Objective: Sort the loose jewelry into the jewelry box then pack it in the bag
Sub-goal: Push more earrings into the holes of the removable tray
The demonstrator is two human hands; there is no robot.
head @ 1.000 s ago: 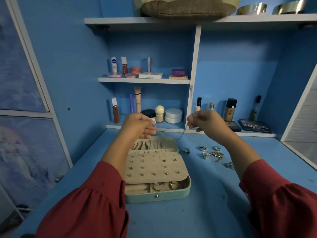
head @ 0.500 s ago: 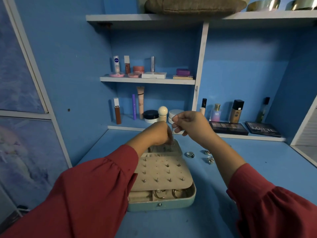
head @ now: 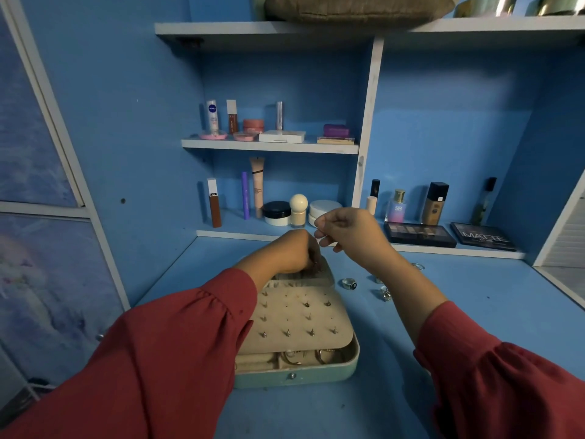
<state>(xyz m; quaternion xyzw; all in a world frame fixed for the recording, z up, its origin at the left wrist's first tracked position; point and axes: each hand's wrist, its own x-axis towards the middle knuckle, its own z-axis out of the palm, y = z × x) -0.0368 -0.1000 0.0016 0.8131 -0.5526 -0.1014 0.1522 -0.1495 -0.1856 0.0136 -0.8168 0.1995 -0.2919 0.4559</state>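
An open mint-green jewelry box (head: 316,375) lies on the blue desk, its beige earring panel (head: 297,318) studded with several earrings. My left hand (head: 291,251) reaches down into the box's far compartment, fingers pinched on one end of a thin silver chain. My right hand (head: 345,228) hovers just above and to the right, pinching the chain's other end (head: 317,239). Most of the chain is hidden between the hands. Loose rings (head: 349,283) and other small pieces (head: 385,293) lie on the desk right of the box.
Cosmetics bottles and jars (head: 278,212) line the low shelf behind the box. Two eyeshadow palettes (head: 419,234) lie at the back right. A brown bag (head: 357,7) sits on the top shelf. A blue wall closes the left side.
My hands have come together from wide apart, folding the stretched chain. My left hand has dropped into the box's far compartment while my right hand stays above it.
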